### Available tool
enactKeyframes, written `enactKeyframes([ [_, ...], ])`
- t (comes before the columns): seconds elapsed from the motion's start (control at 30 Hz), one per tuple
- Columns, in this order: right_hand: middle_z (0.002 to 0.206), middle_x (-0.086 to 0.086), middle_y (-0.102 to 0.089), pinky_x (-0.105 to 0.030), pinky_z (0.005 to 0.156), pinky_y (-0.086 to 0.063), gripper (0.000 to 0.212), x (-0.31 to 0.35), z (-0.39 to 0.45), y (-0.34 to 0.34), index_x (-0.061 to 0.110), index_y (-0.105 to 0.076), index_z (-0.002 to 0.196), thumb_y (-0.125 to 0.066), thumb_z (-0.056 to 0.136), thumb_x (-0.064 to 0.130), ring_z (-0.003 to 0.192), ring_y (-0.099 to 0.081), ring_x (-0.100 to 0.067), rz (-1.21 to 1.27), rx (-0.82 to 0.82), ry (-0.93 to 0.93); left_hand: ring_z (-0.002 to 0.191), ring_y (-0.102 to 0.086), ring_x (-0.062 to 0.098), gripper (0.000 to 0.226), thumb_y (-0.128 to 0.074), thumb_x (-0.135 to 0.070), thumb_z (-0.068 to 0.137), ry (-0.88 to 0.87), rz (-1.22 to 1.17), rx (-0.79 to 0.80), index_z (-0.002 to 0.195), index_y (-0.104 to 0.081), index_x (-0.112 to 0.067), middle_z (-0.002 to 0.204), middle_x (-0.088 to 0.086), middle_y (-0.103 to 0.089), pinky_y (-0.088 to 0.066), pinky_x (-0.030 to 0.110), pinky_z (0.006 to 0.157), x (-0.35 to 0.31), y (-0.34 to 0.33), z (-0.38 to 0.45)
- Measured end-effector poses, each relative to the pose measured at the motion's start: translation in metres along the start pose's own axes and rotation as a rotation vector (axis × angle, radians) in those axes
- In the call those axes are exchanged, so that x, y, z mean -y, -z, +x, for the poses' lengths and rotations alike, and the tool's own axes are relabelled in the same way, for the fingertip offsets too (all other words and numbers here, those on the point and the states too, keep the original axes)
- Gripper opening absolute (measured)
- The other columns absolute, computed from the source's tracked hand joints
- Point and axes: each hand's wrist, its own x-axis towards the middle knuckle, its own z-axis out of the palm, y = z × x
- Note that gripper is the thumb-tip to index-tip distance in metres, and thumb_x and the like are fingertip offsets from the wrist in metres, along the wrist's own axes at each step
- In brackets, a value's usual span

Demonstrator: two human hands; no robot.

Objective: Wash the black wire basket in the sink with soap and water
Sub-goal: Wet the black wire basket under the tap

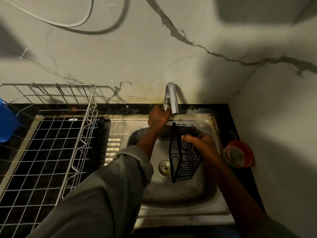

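While the left hand (158, 117) reaches up to the base of the tap (171, 97), its grip curled round the small lever there, the right hand (203, 143) holds the black wire basket (184, 157) over the bowl of the sink (180, 191). The right grip is closed on the basket's upper edge: the thumb lies across the top wires and the other fingers wrap round the far side, partly hidden by the mesh. The basket hangs tilted, one long side turned down toward the drain (163, 166), which sits just beside and below it, to the left of the right grip. Its upper corner is directly under the tap's spout, close to the left grip. Whether water is running cannot be told in the dim light.

The left forearm comes out of a rolled grey sleeve (109, 186) that crosses the sink's ribbed draining board. Well to the left of both grips, a large metal wire rack (56, 134) stands on the dark surface (231, 121), and a blue plastic container (6, 121) shows at the picture's left edge beyond it. Just to the right of the right grip, on the dark surface beside the sink rim, sits a round red tub (239, 154) holding something greenish. A marbled wall (120, 57) rises behind the tap.
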Motion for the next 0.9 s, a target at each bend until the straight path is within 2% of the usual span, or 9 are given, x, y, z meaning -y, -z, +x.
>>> enactKeyframes([
  [0.17,0.092,0.004,-0.080,-0.035,0.072,-0.061,0.034,-0.002,0.016,-0.001,0.026,-0.077,0.106,-0.084,0.076,0.039,0.086,-0.076,-0.016,-0.038,-0.012,-0.068,0.108,-0.070,0.028,0.037,-0.068,-0.050,0.092,-0.014,0.007,-0.062,0.117,-0.073,-0.024,0.115,0.003,-0.076,-0.054,0.038,0.091,0.010,-0.001,0.017],
  [0.3,0.090,0.004,-0.080,-0.034,0.074,-0.061,0.032,-0.001,0.022,-0.001,0.025,-0.077,0.103,-0.084,0.075,0.041,0.085,-0.076,-0.016,-0.052,-0.032,-0.094,0.100,-0.072,0.024,0.036,-0.073,-0.054,0.090,0.101,-0.165,-0.089,0.109,-0.076,-0.024,0.105,0.000,-0.078,-0.056,0.037,0.093,0.033,-0.006,0.032],
  [0.37,0.090,0.003,-0.080,-0.036,0.076,-0.062,0.033,0.000,0.023,-0.002,0.024,-0.077,0.102,-0.085,0.075,0.041,0.087,-0.077,-0.017,-0.049,-0.032,-0.106,0.095,-0.072,0.025,0.058,-0.078,-0.070,0.075,0.209,-0.240,-0.053,0.103,-0.078,-0.019,0.099,0.002,-0.078,-0.058,0.041,0.093,0.056,-0.014,0.050],
  [0.43,0.091,0.003,-0.080,-0.040,0.080,-0.063,0.037,0.000,0.023,-0.002,0.024,-0.077,0.101,-0.085,0.072,0.044,0.088,-0.076,-0.019,-0.060,-0.029,-0.109,0.090,-0.075,0.028,0.086,-0.080,-0.088,0.049,0.273,-0.319,-0.049,0.097,-0.078,-0.017,0.094,0.005,-0.079,-0.062,0.047,0.089,0.086,-0.029,0.079],
  [0.47,0.090,0.002,-0.080,-0.042,0.081,-0.063,0.038,0.000,0.023,-0.002,0.023,-0.077,0.101,-0.085,0.071,0.045,0.088,-0.076,-0.020,-0.066,-0.031,-0.109,0.087,-0.076,0.029,0.088,-0.079,-0.090,0.047,0.287,-0.346,-0.031,0.096,-0.077,-0.016,0.091,0.006,-0.079,-0.063,0.048,0.085,0.091,-0.029,0.080],
  [0.6,0.085,0.001,-0.079,-0.031,0.063,-0.059,0.031,0.007,0.017,-0.002,0.019,-0.075,0.098,-0.086,0.075,0.037,0.079,-0.076,-0.018,-0.070,-0.038,-0.092,0.074,-0.068,0.020,0.051,-0.066,-0.059,0.095,0.234,-0.375,0.075,0.107,-0.073,-0.010,0.090,0.007,-0.076,-0.053,0.031,0.060,0.069,0.002,0.006],
  [0.7,0.086,-0.004,-0.079,-0.029,0.062,-0.059,0.030,0.016,0.018,-0.005,0.015,-0.073,0.098,-0.086,0.077,0.031,0.073,-0.077,-0.016,-0.032,-0.012,-0.109,0.090,-0.070,0.023,0.043,-0.059,-0.055,0.101,0.300,-0.412,0.143,0.117,-0.068,-0.017,0.104,0.009,-0.074,-0.051,0.031,0.068,0.094,0.001,-0.032],
  [0.77,0.088,-0.009,-0.078,-0.031,0.065,-0.059,0.039,0.024,0.021,-0.010,0.010,-0.071,0.099,-0.088,0.074,0.035,0.070,-0.075,-0.020,-0.016,-0.029,-0.129,0.098,-0.069,0.024,0.039,-0.056,-0.054,0.102,0.299,-0.425,0.165,0.120,-0.066,-0.020,0.111,0.008,-0.072,-0.053,0.034,0.074,0.104,-0.002,-0.055],
  [0.9,0.088,-0.009,-0.079,-0.052,0.079,-0.063,0.065,0.035,0.020,-0.018,0.010,-0.072,0.105,-0.090,0.056,0.049,0.078,-0.077,-0.026,0.047,-0.023,-0.175,0.106,-0.068,0.024,0.031,-0.056,-0.052,0.104,0.230,-0.487,0.200,0.119,-0.067,-0.027,0.117,0.004,-0.071,-0.056,0.038,0.082,0.102,0.002,-0.094],
])
